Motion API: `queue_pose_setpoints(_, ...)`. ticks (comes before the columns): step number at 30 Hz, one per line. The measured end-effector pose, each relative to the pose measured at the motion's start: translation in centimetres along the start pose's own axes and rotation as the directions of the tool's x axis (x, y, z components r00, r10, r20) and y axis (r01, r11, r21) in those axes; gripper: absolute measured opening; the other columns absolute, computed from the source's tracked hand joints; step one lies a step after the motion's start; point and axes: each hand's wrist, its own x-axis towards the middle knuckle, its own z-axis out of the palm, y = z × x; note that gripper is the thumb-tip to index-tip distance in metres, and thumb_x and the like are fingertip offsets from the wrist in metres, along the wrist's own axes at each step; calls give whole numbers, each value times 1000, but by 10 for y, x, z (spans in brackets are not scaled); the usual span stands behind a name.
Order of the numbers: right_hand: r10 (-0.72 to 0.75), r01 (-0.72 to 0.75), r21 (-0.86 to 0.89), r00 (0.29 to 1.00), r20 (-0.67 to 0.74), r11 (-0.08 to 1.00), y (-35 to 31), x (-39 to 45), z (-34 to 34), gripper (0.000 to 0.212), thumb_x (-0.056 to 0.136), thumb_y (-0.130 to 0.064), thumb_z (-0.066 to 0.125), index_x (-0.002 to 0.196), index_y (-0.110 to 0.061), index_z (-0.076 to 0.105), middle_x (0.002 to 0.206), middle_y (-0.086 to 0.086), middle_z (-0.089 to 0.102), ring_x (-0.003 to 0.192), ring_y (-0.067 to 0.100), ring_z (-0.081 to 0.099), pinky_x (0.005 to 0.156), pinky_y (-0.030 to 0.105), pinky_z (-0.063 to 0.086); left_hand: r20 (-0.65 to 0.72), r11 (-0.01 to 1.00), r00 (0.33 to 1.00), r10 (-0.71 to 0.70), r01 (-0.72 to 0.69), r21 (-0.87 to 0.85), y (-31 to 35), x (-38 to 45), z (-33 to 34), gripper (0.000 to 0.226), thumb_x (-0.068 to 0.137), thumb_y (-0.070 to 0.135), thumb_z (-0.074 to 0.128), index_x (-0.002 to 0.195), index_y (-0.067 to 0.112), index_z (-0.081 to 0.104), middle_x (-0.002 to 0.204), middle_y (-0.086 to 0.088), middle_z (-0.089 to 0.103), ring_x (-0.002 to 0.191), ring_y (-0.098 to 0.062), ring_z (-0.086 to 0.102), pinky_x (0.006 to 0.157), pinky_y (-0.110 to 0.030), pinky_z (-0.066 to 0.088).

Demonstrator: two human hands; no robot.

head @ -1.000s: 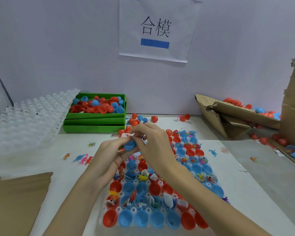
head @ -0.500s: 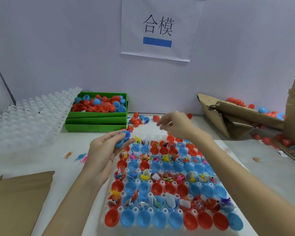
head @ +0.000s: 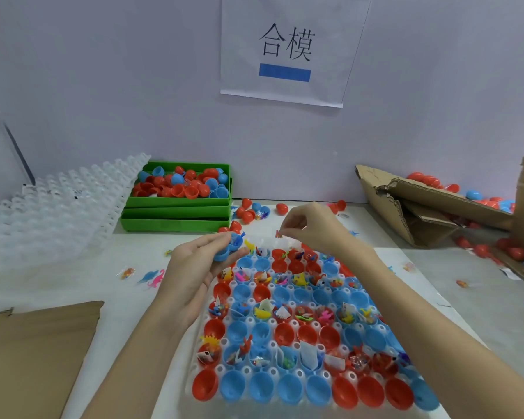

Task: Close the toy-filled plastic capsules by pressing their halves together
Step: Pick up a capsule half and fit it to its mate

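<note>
Right hand (head: 310, 228) has drawn back toward the tray (head: 194, 385), fingertips now pinched on a small toy (head: 279, 234); left hand (head: 194, 267) still grips the open blue capsule (head: 229, 247).

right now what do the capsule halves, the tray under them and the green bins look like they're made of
Capsule halves: glossy moulded plastic, going by the light glints inside the cups.
Tray: thin translucent whitish plastic, probably formed sheet; its raised bumps let light through.
Green bins: opaque rigid plastic with a duller, even sheen and straight moulded walls.
</note>
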Motion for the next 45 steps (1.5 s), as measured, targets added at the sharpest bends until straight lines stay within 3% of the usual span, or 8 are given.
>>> queue_pose_setpoints(9, 10, -8, 30, 997, -73, 1000, 11, -13, -7, 14, 99, -15, 69, 109, -11, 78, 100, 0, 76, 81, 7, 67, 68, 4, 48, 3, 1000, 1000, -30, 30, -8, -1, -1, 0, 24, 100, 10, 67, 114, -8, 71, 116, -23, 73, 97, -34, 78, 82, -32, 64)
queue_pose_setpoints(14, -53, 56, -40, 996, 68, 998, 4, -16, 6, 21, 101, -12, 64, 117, -17, 78, 108, 4, 77, 88, 13, 69, 78, 14, 51, 7, 1000, 1000, -25, 25, 14, -2, -1, 2, 24, 99, 12, 68, 115, -7, 71, 124, -21, 69, 98, -34, 78, 83, -31, 64)
queue_pose_setpoints(17, 4, 5, -103, 997, 82, 995, 7, -12, 4, 31, 104, -7, 56, 128, -18, 73, 120, 7, 72, 96, 17, 67, 84, 19, 48, 10, 999, 999, -30, 30, 10, -2, -1, 2, 22, 99, 12, 68, 111, -7, 73, 118, -22, 72, 98, -34, 78, 83, -32, 64)
queue_pose_setpoints(22, 41, 22, -268, 973, 229, 963, 10, -6, -6, 21, 100, -10, 66, 117, -14, 77, 117, 8, 74, 93, 16, 67, 81, 21, 51, 15, 1000, 999, -28, 28, 9, -1, -1, 1, 20, 99, 11, 68, 107, -5, 75, 112, -19, 75, 99, -35, 78, 81, -31, 64)
queue_pose_setpoints(33, 35, 43, -297, 966, 254, 954, 1, -4, -8, 22, 99, -17, 69, 117, -8, 76, 111, 9, 76, 91, 19, 72, 86, 21, 56, 25, 999, 999, -34, 34, 13, 0, -4, 5, 20, 100, 12, 67, 108, -7, 70, 113, -19, 71, 98, -35, 78, 86, -33, 63)
queue_pose_setpoints(38, 29, 13, -279, 989, 145, 960, -3, -6, -9, 21, 100, -10, 65, 118, -7, 75, 113, 10, 74, 94, 19, 71, 87, 21, 56, 24, 998, 998, -60, 61, -32, 1, -7, 7, 24, 102, 13, 63, 109, -9, 70, 121, -25, 70, 97, -36, 78, 71, -24, 63)
queue_pose_setpoints(41, -1, 18, -256, 998, 64, 967, -2, -8, -10, 19, 100, -11, 65, 116, -7, 76, 111, 9, 75, 92, 18, 70, 82, 16, 51, 14, 996, 997, -72, 73, -49, 0, -6, 9, 22, 102, 9, 61, 108, -11, 68, 122, -28, 67, 95, -38, 78, 75, -29, 65)
queue_pose_setpoints(45, 8, 18, -268, 995, 99, 963, 0, -13, -3, 18, 100, -12, 66, 115, -8, 76, 110, 9, 74, 92, 18, 70, 86, 20, 54, 21, 997, 997, -74, 74, -10, -3, -6, 9, 22, 103, 9, 60, 106, -11, 69, 119, -29, 69, 95, -38, 78, 79, -32, 65)
